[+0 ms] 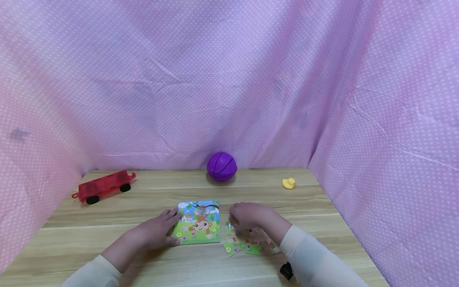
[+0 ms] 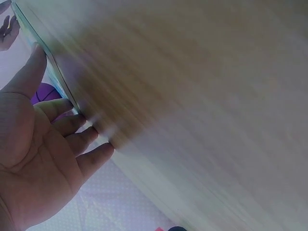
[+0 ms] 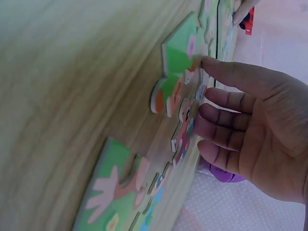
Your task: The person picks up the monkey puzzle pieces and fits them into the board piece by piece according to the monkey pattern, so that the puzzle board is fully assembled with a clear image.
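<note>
A square puzzle board printed with an upside-down cartoon monkey lies flat on the table. My left hand rests at its left edge, thumb at the lower corner and fingers along the upper side. In the left wrist view the left fingers are spread and their tips meet the tabletop. To the right of the board are several loose jigsaw pieces, partly hidden by my right hand. The right wrist view shows the right thumb and loosely bent fingers just over the pieces, with nothing gripped.
Against the back curtain sits a purple ball. A red toy wagon stands at the back left and a yellow rubber duck at the back right. Near my right sleeve lies a small black object. Pink dotted cloth surrounds the table.
</note>
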Demonstrator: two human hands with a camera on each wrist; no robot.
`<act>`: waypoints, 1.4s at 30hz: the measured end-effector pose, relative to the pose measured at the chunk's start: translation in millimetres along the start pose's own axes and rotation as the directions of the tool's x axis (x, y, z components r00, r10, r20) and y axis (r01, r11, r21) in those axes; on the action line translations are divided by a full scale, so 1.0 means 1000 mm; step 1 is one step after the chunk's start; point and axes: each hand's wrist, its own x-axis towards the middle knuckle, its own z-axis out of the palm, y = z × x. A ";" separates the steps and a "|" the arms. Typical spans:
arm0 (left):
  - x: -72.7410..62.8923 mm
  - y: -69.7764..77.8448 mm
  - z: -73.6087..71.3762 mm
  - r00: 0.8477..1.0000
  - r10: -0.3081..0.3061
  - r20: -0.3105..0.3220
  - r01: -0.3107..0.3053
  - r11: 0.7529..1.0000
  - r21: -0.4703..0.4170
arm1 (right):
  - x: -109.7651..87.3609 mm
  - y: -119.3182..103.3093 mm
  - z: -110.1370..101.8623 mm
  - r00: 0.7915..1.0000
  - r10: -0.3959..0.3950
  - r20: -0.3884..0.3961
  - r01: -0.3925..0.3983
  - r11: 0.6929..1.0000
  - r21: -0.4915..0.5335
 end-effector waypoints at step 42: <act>-0.001 0.000 -0.001 1.000 0.016 -0.005 -0.016 1.000 0.004 | 0.065 -0.078 -0.016 0.959 -0.252 -0.129 0.235 0.963 -0.133</act>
